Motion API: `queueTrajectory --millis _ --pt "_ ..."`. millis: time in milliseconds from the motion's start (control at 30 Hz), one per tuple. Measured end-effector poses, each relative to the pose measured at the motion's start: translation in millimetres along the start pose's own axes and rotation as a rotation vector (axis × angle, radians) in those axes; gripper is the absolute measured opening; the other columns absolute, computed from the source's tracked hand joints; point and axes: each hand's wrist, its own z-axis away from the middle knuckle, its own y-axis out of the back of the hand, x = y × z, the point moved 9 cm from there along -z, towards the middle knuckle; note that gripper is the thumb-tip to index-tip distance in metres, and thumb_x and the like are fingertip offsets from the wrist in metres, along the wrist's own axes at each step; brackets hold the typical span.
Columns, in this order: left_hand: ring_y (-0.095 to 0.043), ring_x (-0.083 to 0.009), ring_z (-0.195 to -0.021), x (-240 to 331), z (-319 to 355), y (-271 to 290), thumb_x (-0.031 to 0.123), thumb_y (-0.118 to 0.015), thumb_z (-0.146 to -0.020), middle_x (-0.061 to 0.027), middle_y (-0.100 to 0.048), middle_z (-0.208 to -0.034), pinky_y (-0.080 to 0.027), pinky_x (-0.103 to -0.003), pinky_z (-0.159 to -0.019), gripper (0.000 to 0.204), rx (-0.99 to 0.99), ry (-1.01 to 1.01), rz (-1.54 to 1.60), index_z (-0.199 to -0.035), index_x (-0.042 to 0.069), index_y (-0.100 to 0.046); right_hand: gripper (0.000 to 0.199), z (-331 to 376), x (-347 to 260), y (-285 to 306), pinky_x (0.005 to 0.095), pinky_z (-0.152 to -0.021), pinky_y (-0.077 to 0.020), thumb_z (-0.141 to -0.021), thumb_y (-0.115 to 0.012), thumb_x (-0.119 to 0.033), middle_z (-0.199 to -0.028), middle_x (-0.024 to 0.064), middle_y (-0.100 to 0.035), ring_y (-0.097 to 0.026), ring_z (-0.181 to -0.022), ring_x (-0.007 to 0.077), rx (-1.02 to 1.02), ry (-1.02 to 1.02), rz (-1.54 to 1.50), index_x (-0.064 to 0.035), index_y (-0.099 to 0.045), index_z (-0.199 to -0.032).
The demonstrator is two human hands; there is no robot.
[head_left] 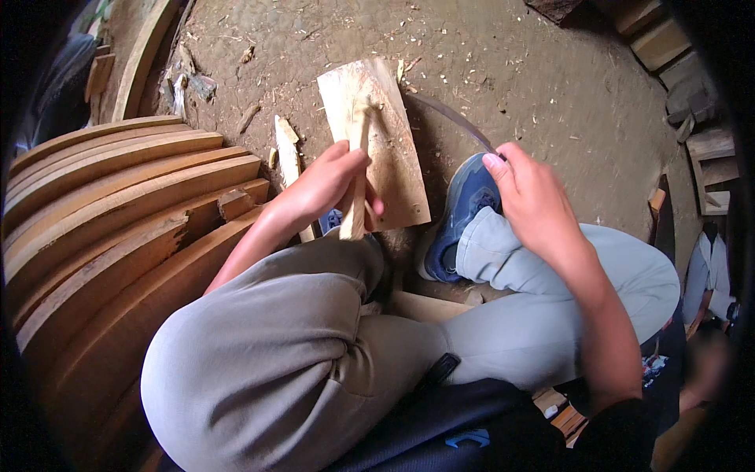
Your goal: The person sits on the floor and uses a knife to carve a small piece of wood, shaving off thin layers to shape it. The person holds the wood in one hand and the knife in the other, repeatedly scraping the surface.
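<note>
My left hand (334,177) is wrapped round a pale wooden stick (355,189). The stick's far end rests over a flat wooden board (397,169) on the ground, between my feet. In my right hand (535,197) is a knife with a long, curved, dark blade (452,116); its handle is hidden in my fist. The blade points left toward the board's far right edge, and I cannot tell whether it touches. Below the blade is my blue shoe (464,204).
Long timber planks (134,181) are stacked at the left. A split wood piece (288,153) lies left of the board. Chips (444,75) litter the dirt floor. Wood blocks (661,43) line the far right. Another person (704,366) is at the right edge.
</note>
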Motion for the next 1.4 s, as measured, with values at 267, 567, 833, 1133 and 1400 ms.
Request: queueTrajectory --millis 267,567,833,1133,1400 --pt "-0.071 -0.0258 -0.073 -50.5 1.9 0.0 0.025 -0.045 -0.099 -0.0186 -0.068 -0.083 -0.055 -0.037 -0.069 0.027 -0.207 0.2 -0.223 -0.106 -0.001 -0.045 0.037 4.7 3.8 -35.2 0.0572 -0.076 -0.0475 -0.103 -0.045 -0.035 -0.085 0.0296 -0.065 -0.062 -0.086 0.0504 -0.162 -0.045 0.045 -0.0002 -0.058 -0.1" --pt "-0.053 -0.0157 -0.101 -59.9 -29.8 18.1 0.033 -0.06 -0.098 -0.0124 -0.06 -0.106 -0.045 -0.03 -0.088 0.054 0.024 -0.067 -0.43 -0.132 -0.006 -0.043 0.043 7.4 -8.0 -61.7 0.0603 -0.076 -0.0459 -0.105 -0.038 -0.038 -0.084 0.0311 -0.064 -0.061 -0.085 0.0522 -0.227 -0.035 0.09 0.0 -0.057 -0.097" --pt "-0.053 -0.0178 -0.098 -49.2 -22.2 12.0 0.03 -0.051 -0.099 -0.0125 -0.058 -0.107 -0.045 -0.034 -0.089 0.046 -0.035 -0.018 -0.511 -0.13 -0.003 -0.043 0.044 2.7 -5.3 -66.2 0.0596 -0.076 -0.0465 -0.105 -0.037 -0.038 -0.084 0.0312 -0.064 -0.061 -0.086 0.0522 -0.265 -0.033 0.094 0.0004 -0.057 -0.096" --pt "-0.054 -0.0145 -0.084 -68.5 -30.0 5.3 0.026 -0.052 -0.099 -0.0066 -0.059 -0.098 -0.046 -0.032 -0.076 0.04 -0.066 -0.016 -0.271 -0.128 -0.001 -0.048 0.044 3.6 -3.4 -76.7 0.0609 -0.079 -0.0464 -0.106 -0.036 -0.036 -0.087 0.0318 -0.065 -0.061 -0.088 0.0526 -0.291 -0.025 0.139 0.0017 -0.058 -0.097" --pt "-0.06 -0.0215 -0.081 -51.1 -25.9 9.3 0.033 -0.059 -0.091 -0.0148 -0.063 -0.087 -0.049 -0.036 -0.074 0.042 -0.001 -0.126 -0.43 -0.106 -0.006 -0.054 0.043 7.5 -3.3 -80.6 0.0583 -0.079 -0.0497 -0.105 -0.036 -0.036 -0.088 0.0314 -0.066 -0.064 -0.088 0.0494 -0.301 -0.065 0.257 0.0009 -0.059 -0.102"
